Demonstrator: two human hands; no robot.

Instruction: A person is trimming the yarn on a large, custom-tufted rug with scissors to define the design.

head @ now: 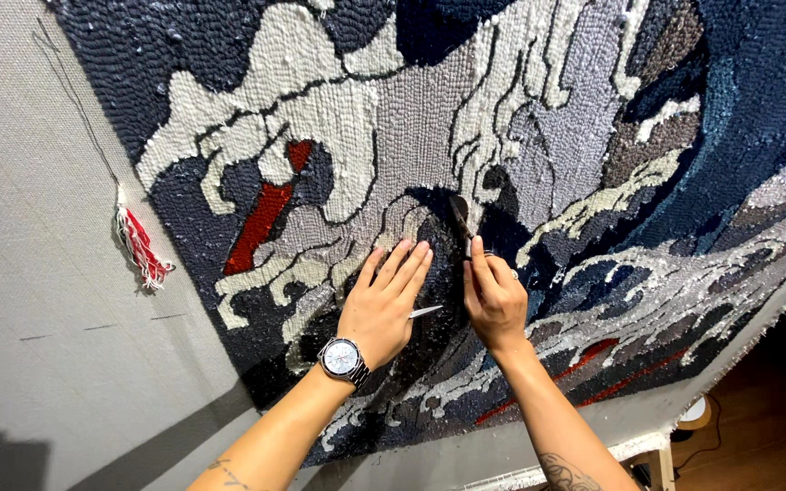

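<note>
woolly looped rug [429,118] under both hands

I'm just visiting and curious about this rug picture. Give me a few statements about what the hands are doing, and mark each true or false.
1. The left hand lies flat on the rug. True.
2. The right hand holds scissors against the dark yarn. True.
3. A watch sits on the right wrist. False: it is on the left wrist.
4. A bundle of red and white yarn hangs on the bare cloth to the left of the rug. True.
5. The rug is all one colour. False: it shows blue, grey, white and red areas.
6. Both hands are off the rug. False: both touch it.
</note>
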